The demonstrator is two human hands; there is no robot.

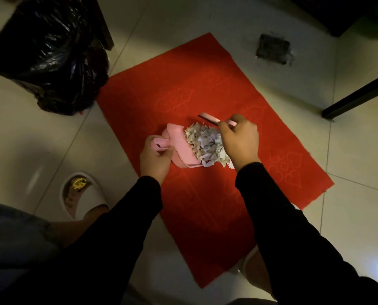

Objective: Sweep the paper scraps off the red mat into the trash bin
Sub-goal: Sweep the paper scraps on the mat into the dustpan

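Observation:
A red mat [205, 89] lies on the tiled floor. At its middle a pink dustpan [180, 148] rests on the mat, and my left hand [154, 157] grips its handle. A heap of pale paper scraps [205, 143] sits at the dustpan's mouth, partly inside it. My right hand [239, 140] is closed on a small pink brush [212, 119], held just right of the heap. The trash bin [45, 51], lined with a black plastic bag, stands off the mat's far left corner.
A white slipper [82, 194] on my foot is at the left, near the mat's edge. A dark floor drain [272, 49] lies beyond the mat. Black furniture legs [357, 97] stand at the right and behind the bin.

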